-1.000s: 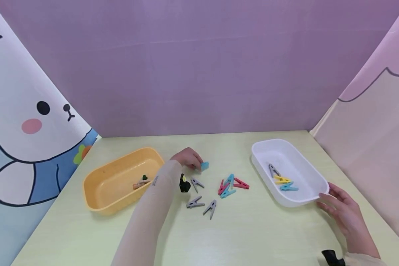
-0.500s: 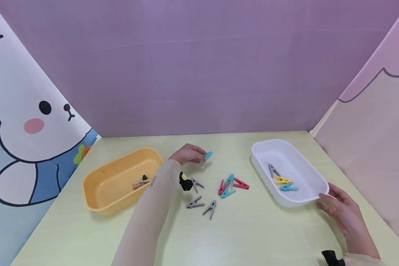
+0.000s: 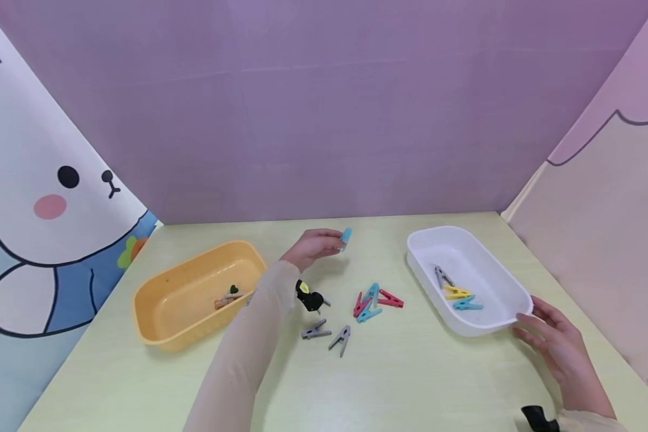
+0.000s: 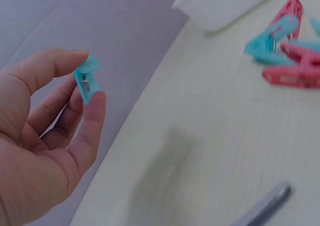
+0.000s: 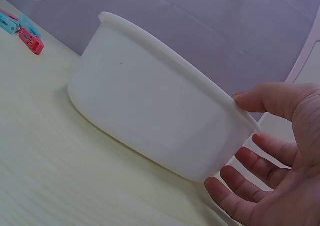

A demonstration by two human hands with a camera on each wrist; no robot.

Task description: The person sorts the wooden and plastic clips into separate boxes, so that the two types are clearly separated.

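My left hand (image 3: 314,246) pinches a light-blue clothespin (image 3: 347,234) between thumb and fingertips, above the far middle of the table. In the left wrist view the clothespin (image 4: 88,86) hangs clear of the tabletop. My right hand (image 3: 558,348) holds the near right corner of a white plastic basin (image 3: 497,282), thumb over the rim and fingers along the outer wall. Inside that basin lie a grey clothespin (image 3: 443,276), a yellow one (image 3: 456,292) and a blue one (image 3: 468,303). Red and blue clothespins (image 3: 371,305) lie in a cluster between the hands.
Grey clothespins (image 3: 341,339) lie nearer the front, one partly hidden by the black wrist camera (image 3: 309,297). At left, beside my left forearm, stands a yellow basin (image 3: 178,288) with small wooden clips (image 3: 228,297) inside. A purple backdrop (image 3: 324,120) rises behind the table.
My left hand has lifted the blue clothespin from the table, moving up, away and slightly right. The right hand and white basin stay in place.
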